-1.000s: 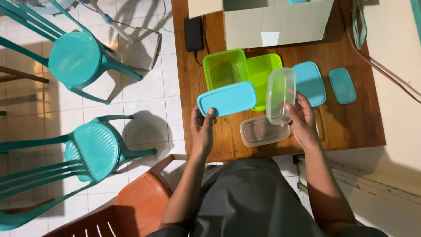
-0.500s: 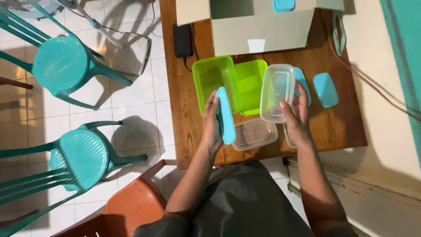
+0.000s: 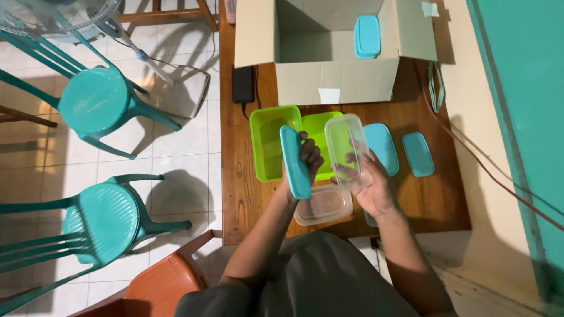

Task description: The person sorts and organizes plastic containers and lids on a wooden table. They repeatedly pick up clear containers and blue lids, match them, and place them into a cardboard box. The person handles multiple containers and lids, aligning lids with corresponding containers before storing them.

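While left hand (image 3: 306,157) grips flat lid (image 3: 294,162), right hand (image 3: 370,186) cradles clear tub (image 3: 346,148).

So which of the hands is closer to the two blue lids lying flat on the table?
The right. The right hand, holding a clear tub, is just beside the near blue lid. The left hand, gripping another blue lid, is farther off, by the green tubs.

Turquoise lid (image 3: 294,162), clear container (image 3: 346,149), lime-green tubs (image 3: 267,141), brown wooden table (image 3: 437,199), ribbed teal chairs (image 3: 97,100).
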